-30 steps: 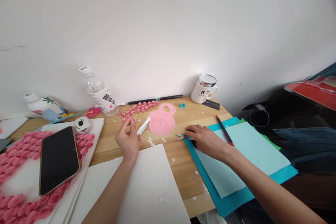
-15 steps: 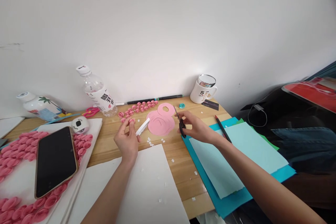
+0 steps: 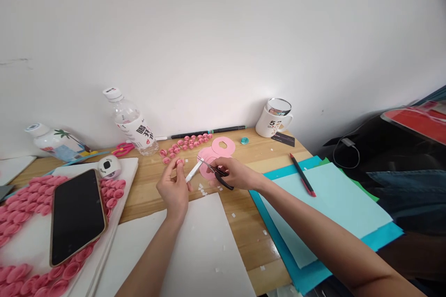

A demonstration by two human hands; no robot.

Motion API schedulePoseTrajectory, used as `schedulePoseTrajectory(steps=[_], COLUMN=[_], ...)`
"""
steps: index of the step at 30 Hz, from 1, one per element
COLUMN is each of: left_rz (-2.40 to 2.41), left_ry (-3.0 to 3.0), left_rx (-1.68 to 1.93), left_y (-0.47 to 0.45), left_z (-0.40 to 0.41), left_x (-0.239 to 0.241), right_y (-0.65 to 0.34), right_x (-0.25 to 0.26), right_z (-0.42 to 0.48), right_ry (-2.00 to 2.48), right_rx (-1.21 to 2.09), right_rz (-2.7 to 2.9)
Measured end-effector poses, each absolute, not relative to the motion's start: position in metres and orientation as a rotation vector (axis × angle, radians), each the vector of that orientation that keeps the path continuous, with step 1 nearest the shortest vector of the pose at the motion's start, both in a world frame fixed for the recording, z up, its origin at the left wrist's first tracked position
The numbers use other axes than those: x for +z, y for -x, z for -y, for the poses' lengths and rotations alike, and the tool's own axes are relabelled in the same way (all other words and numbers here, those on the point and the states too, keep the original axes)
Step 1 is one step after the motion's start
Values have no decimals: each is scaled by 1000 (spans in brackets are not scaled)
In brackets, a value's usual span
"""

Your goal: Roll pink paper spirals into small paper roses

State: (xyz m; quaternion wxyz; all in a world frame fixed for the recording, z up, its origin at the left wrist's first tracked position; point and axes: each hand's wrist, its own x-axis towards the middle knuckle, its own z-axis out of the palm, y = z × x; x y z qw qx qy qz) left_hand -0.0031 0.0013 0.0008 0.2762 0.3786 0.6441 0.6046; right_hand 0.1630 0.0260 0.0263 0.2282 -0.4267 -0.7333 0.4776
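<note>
My left hand (image 3: 173, 189) pinches a small pink paper rose (image 3: 180, 162) at its fingertips. A white paper strip (image 3: 193, 170), perhaps double-sided tape, sticks out from the same hand toward the right. My right hand (image 3: 234, 172) grips black-handled scissors (image 3: 223, 178), whose blades point left at the far end of the strip. Whether the blades touch it I cannot tell. Beneath the scissors lie pink paper circles (image 3: 208, 154), partly covered, and a pink ring (image 3: 223, 146). Several small pink roses (image 3: 188, 143) sit beyond my left hand. Tiny white paper bits (image 3: 202, 190) are scattered nearby.
A phone (image 3: 78, 216) rests on a board with pink roses at left. A bottle (image 3: 135, 125), pink scissors (image 3: 123, 148) and a white mug (image 3: 274, 119) stand or lie toward the wall. White sheets (image 3: 205, 246) are in front; blue paper (image 3: 334, 204) with a pen (image 3: 301, 174) lies right.
My right hand has moved left with the scissors, bringing the blades from beside the pink circles to the end of the white strip. The left hand still holds the rose and strip.
</note>
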Motion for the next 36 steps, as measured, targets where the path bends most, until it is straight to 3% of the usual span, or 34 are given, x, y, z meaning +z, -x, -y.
schedulePoseTrajectory(steps=[25,36], left_rz=[-1729,-1716], left_ry=[-979,-1033], left_rx=[1600,1591], left_y=[2,-2], left_z=[-1,1], left_x=[4,4], right_y=[-167,-180], right_x=[32,24], right_z=[-26,-28], right_ry=[1104,1253], right_rx=[1426,1036], right_rz=[1954,2075])
